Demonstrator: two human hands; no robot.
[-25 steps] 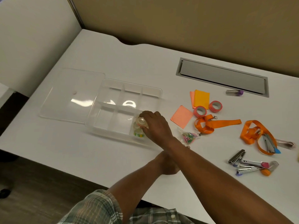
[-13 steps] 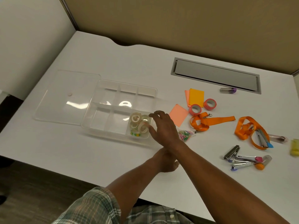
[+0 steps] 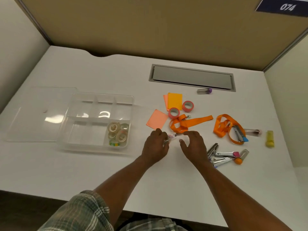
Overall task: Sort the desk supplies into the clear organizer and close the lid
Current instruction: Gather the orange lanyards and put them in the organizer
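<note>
The clear organizer (image 3: pixel 100 97) lies open on the white desk, its lid (image 3: pixel 40 114) flat to its left. Several clear tape rolls (image 3: pixel 117 131) fill its near right compartment. My left hand (image 3: pixel 155 145) closes its fingers on a small bag of coloured paper clips (image 3: pixel 171 137) right of the organizer. My right hand (image 3: pixel 194 145) hovers open just right of the bag. Beyond lie orange sticky notes (image 3: pixel 175 101), a peach note (image 3: pixel 157 121), two pink tape rolls (image 3: pixel 188 106), two orange lanyards (image 3: pixel 190 122), and staple removers (image 3: pixel 223 155).
A grey cable hatch (image 3: pixel 191 77) is set into the desk at the back. A clear tube with a purple cap (image 3: pixel 204 90) lies in front of it. A yellow item (image 3: pixel 269 139) and another clear tube (image 3: pixel 252 132) lie at far right. Partition walls enclose the desk.
My right hand left the tape rolls in the organizer and pulled back to the right. My left hand moved forward onto the paper clip bag. The camera tilted up.
</note>
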